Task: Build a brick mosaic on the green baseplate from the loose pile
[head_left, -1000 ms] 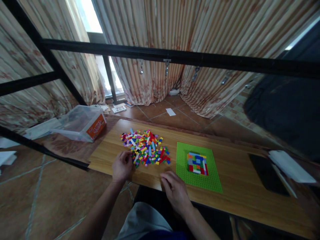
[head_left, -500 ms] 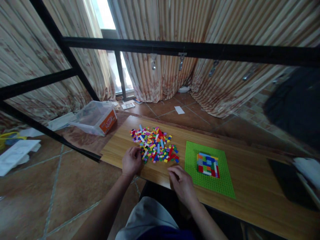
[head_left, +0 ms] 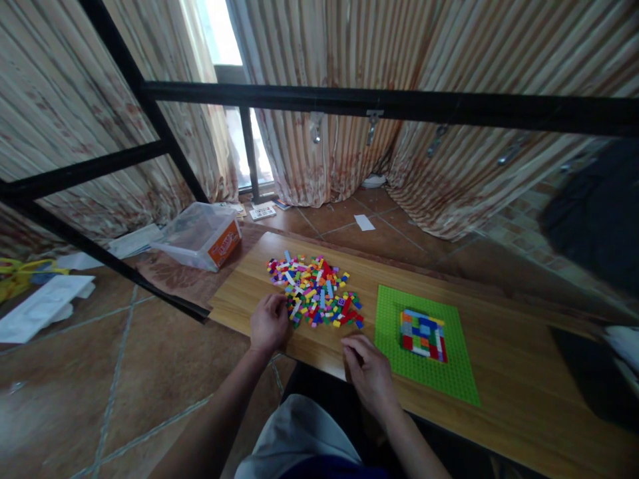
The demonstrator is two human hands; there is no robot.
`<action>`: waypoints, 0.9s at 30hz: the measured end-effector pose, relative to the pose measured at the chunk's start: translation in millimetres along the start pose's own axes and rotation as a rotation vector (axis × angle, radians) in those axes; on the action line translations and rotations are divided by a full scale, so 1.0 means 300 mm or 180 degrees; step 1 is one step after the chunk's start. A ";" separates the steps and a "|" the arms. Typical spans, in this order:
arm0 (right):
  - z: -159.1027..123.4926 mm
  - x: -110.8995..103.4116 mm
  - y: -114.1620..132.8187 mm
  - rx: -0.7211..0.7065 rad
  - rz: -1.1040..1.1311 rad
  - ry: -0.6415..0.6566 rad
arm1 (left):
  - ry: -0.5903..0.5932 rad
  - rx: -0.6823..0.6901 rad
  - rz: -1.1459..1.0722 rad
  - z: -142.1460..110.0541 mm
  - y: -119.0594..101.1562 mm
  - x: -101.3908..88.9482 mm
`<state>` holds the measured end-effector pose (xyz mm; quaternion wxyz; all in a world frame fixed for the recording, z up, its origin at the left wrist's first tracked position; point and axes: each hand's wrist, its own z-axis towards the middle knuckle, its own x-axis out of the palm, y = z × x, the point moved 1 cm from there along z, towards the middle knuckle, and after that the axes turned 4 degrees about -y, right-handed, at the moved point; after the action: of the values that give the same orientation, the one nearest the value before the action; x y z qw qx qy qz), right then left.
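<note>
A loose heap of small multicoloured toy building bricks (head_left: 319, 293) lies on the wooden table (head_left: 239, 303). My left hand (head_left: 270, 323) is at the heap's near left edge, its fingers curled together; whatever is between the fingertips is hidden. Resting by the table's front edge, my right hand (head_left: 369, 369) sits between the heap and a green studded baseplate (head_left: 449, 386). Its fingers are bent and closed, and their inner side does not show. On the baseplate stands a low, roughly square build of mixed-colour bricks (head_left: 423, 334), with red, white, blue and orange showing on top.
A clear plastic bin (head_left: 200, 236) with an orange label stands on the floor beyond the table's left end. A black metal bar (head_left: 349, 100) crosses ahead, before striped curtains (head_left: 309, 40). A dark flat item (head_left: 589, 372) lies at the table's right.
The whole view has shifted slightly, so everything appears a little further right. Both hands keep nearly the same pose and place relative to the bricks and baseplate.
</note>
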<state>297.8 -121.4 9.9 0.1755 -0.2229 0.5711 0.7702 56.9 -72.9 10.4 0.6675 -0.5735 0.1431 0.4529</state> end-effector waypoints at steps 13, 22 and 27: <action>-0.001 0.002 -0.006 -0.0010 -0.0019 -0.0003 | 0.0066 -0.0026 0.0010 -0.002 0.007 0.003; -0.016 0.014 -0.030 -0.0196 -0.0099 -0.0024 | 0.0084 -0.0040 -0.0031 -0.002 -0.006 -0.006; -0.019 0.019 -0.034 -0.0317 -0.0143 -0.0105 | 0.0066 -0.0053 -0.0013 -0.003 -0.005 -0.005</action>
<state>299.3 -123.7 -2.8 0.1909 -0.2314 0.5240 0.7971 57.7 -74.3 12.2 0.6621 -0.5840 0.1451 0.4466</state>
